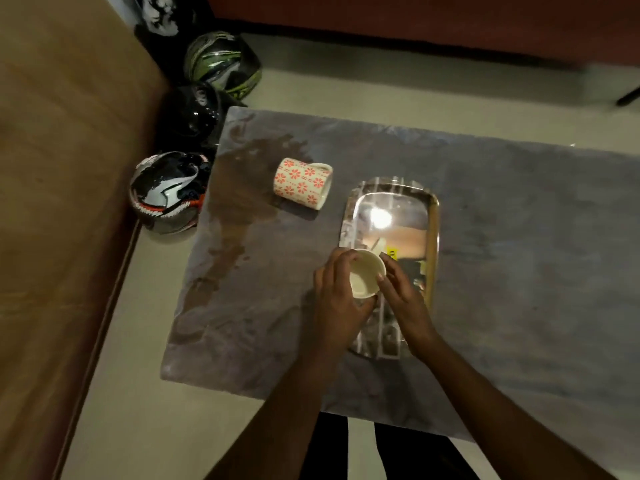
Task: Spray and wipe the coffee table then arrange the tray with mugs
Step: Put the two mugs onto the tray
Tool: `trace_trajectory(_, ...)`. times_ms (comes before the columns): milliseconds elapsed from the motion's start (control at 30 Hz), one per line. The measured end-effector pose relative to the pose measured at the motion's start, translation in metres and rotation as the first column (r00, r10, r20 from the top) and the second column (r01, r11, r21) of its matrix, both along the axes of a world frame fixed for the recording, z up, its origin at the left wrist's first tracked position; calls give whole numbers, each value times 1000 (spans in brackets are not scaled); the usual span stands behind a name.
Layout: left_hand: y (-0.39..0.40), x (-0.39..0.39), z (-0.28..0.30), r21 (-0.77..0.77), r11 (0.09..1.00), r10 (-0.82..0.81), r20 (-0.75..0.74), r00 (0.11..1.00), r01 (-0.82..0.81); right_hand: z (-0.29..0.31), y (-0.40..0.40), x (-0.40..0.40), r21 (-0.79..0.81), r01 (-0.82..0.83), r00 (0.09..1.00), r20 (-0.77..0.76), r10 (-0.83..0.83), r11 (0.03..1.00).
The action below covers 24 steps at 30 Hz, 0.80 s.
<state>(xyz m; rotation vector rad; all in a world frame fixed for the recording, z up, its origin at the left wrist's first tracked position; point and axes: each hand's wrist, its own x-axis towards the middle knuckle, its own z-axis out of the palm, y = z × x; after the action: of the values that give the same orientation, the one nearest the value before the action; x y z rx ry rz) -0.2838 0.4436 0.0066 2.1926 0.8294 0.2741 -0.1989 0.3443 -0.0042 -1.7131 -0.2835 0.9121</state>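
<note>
Nearest the camera, both hands close around one plain cream ceramic mug (366,274), which stands upright with its mouth up: the left hand (337,301) wraps its left side and base, and the right hand (403,299) pinches the rim on the right with curled fingers. The mug sits at the near left part of the rectangular mirror-finish steel tray (398,216); whether it rests on the tray or hangs just above it cannot be told. So arranging seems under way, with one mug about placed.

Beyond the hands, the rest of the tray is bare and reflects a ceiling light. Further left, a second mug, white with a red flower pattern (302,181), lies on its side on the grey stone surface (519,237), off the tray and still to be set. A dark wet smear (235,209) runs down the left part of the surface, so wiping looks unfinished or still drying.

Count: two mugs, one tray. Farthest, three motorcycle helmets (168,190) sit on the floor.
</note>
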Motion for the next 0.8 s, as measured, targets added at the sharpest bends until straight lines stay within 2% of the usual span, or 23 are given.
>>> trace_trajectory(333, -29, 17, -17, 57, 981, -184, -21, 983, 185, -8, -44, 11, -96, 70, 985, 166, -53, 993)
trace_trajectory(433, -20, 13, -12, -51, 979, -195, 11, 981, 196, -10, -45, 11, -120, 49, 986, 166, -28, 992)
trace_trajectory(500, -6, 13, -1, -131, 985, -110, 32, 993, 113, -7, -43, 19, -168, 92, 971, 232, -52, 981)
trace_trajectory(600, 39, 21, 5, -73, 991, 117, 35, 993, -114, 9, -26, 41, -149, 175, 918, 383, -106, 973)
trace_trajectory(700, 98, 38, 8, -20, 965, 260, 45, 964, -260, 27, 21, 60, -50, 76, 917, 395, -50, 996)
trace_trajectory(800, 148, 57, 6, -62, 946, 320, 14, 947, -319, 26, 88, 73, -65, -75, 926, 366, 94, 995)
